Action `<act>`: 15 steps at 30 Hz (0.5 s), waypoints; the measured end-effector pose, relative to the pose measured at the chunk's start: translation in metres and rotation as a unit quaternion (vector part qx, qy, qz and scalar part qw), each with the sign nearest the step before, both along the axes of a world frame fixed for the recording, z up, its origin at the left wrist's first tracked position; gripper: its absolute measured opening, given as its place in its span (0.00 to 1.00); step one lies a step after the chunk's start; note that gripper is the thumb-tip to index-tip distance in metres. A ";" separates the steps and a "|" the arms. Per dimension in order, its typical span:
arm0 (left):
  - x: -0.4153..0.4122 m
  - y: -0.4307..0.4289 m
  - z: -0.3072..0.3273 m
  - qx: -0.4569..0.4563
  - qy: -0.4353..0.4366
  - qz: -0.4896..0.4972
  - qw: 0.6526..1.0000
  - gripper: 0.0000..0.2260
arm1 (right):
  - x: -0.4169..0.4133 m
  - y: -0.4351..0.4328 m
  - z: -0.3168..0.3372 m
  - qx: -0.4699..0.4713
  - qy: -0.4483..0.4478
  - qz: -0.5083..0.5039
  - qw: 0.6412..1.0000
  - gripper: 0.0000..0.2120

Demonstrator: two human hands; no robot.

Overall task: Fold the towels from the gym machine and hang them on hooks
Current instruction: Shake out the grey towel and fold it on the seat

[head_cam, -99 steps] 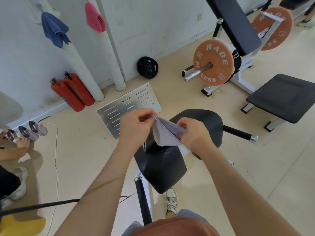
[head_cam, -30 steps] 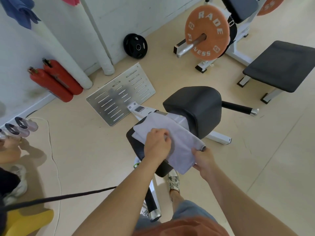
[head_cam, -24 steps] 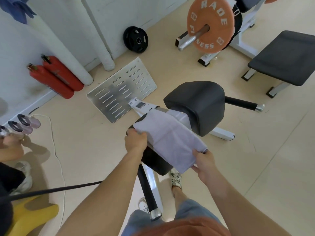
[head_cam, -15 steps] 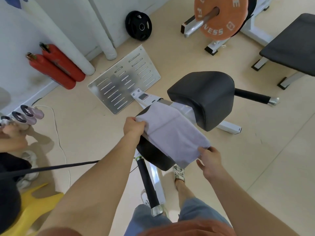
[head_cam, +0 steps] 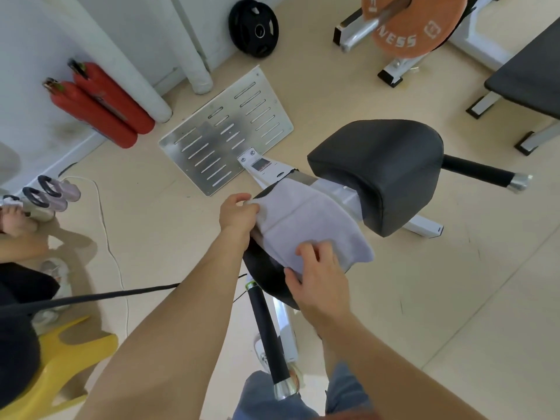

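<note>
Gym machine: the gym machine (head_cam: 378, 171) stood mid-scene, two black pads on a white frame. Its near pad (head_cam: 266, 280) served, I judge, as a firm top for folding.
Towel: the pale lilac towel (head_cam: 312, 219) lay draped over the near pad, with one crease across its middle and its right corner hanging past the pad's edge. It was probably flattened there so the edges could be matched before another fold.
Left hand: the left hand (head_cam: 238, 212) pinched the towel's far-left corner with curled fingers, seemingly to anchor the cloth and hold it taut.
Right hand: the right hand (head_cam: 318, 277) gripped the near edge, fingers curled over the top and thumb at the hem. Whether the thumb went under the cloth could not be told. The grip suited lifting that edge over.
Hooks: none were in view, so hanging looked some way off.
Floor: a smooth beige floor (head_cam: 439, 298) lay under everything.
Wall: a white wall (head_cam: 136, 19) ran along the far left.
Bench: a black bench (head_cam: 527, 77) stood at far right.
Orange plate: an orange weight plate (head_cam: 406, 25) sat on a bar on the far side.
Footplate: a slotted metal footplate (head_cam: 227, 131) lay just beyond the towel, joined to the frame.
Stool: a yellow stool (head_cam: 60, 359) stood near left.
Extinguishers: two red fire extinguishers (head_cam: 100, 107) leaned at the wall, far left.
Black plate: a small black weight plate (head_cam: 254, 27) leaned on the wall.
</note>
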State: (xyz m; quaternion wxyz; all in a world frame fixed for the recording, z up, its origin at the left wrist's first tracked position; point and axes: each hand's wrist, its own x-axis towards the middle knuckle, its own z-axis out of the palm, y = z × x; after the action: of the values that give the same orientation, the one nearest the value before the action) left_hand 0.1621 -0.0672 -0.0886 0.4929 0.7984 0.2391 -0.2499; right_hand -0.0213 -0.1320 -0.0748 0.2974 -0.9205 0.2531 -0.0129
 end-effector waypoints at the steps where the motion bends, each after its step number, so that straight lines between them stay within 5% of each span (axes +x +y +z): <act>1: 0.002 0.002 0.002 -0.024 -0.003 0.014 1.000 0.13 | -0.001 -0.001 -0.002 -0.014 -0.002 0.007 1.000 0.14; 7: -0.002 0.011 0.022 -0.150 -0.004 0.058 0.987 0.13 | -0.001 -0.006 -0.008 -0.059 -0.003 0.024 0.998 0.09; 15: -0.006 0.023 0.009 -0.137 0.004 0.060 0.989 0.12 | -0.002 -0.004 0.008 -0.096 -0.075 0.032 0.992 0.08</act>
State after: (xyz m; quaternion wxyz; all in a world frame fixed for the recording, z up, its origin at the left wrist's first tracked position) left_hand 0.1561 -0.0442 -0.0798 0.6105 0.7067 0.2519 -0.2538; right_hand -0.0236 -0.1359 -0.0667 0.2265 -0.9488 0.1979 -0.0963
